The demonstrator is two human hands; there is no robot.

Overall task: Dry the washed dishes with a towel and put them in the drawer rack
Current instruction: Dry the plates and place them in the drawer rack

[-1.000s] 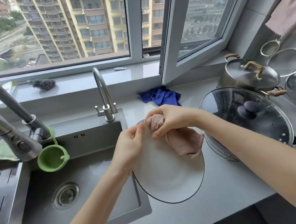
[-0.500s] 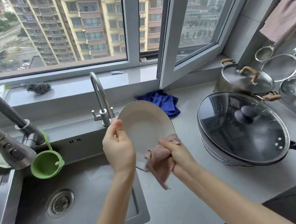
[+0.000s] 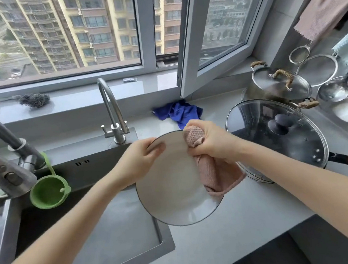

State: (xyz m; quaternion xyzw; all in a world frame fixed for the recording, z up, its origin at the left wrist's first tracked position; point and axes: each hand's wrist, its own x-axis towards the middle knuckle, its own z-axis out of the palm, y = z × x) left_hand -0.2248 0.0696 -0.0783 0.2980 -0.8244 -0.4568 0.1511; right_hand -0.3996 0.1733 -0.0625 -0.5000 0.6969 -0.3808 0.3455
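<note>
Readable text: none, nothing legible anywhere.
Plate (image 3: pixel 170 186): plain white face, no mark showing.
Towel (image 3: pixel 216 174): bare weave, no tag in sight.
Packet (image 3: pixel 130 79) on the sill (image 3: pixel 79 99): print too small and blurred to read.
Tower blocks (image 3: pixel 93 28) outside: no signs readable.
</note>
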